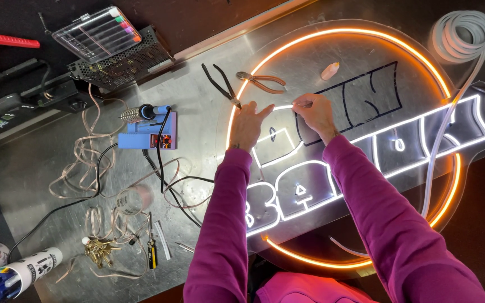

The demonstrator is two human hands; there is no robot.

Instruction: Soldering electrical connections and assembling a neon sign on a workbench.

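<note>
White neon strip (283, 106) is being pinched by the right hand (315, 112); the left hand (247, 124), grip apart, is pressing beside. Over-bending risks kinking it out of the acrylic sign panel (366, 67) groove.

Orange ring (287, 47), white lettering (321, 193)

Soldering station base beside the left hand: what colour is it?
Blue, with a small orange display; soldering station base, head view.
</note>
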